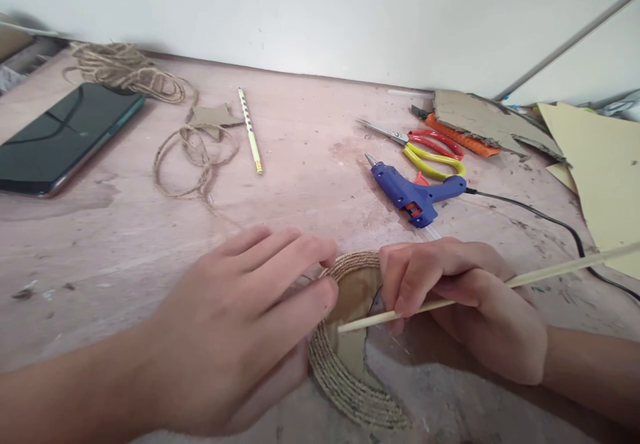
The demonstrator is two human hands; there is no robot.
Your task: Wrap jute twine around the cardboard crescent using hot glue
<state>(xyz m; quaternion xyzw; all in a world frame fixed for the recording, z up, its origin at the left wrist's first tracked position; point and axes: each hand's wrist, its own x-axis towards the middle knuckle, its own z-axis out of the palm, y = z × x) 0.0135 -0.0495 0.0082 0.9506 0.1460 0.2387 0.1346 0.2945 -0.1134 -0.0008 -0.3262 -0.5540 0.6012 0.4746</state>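
A crescent-shaped piece of cardboard (353, 304) lies on the table, with rows of twine (345, 391) laid along its outer curve. My left hand (250, 324) is closed at the crescent's left rim, thumb and forefinger at the twine; what lies under the palm is hidden. A thin wooden stick (555, 272) is gripped in my right hand (460, 297), its blunt tip over the bare cardboard. The fingertips of that hand also come down by the crescent's upper right edge. Loose loops of twine (203, 174) trail toward my left hand.
Beyond my right hand lie a blue glue gun (410, 194) with a black cord (540, 214), and scissors (425, 147) with red and yellow handles. Cardboard scraps (493, 121) are at right. A phone (70, 137), a twine bundle (125, 71) and a pencil (250, 131) lie left.
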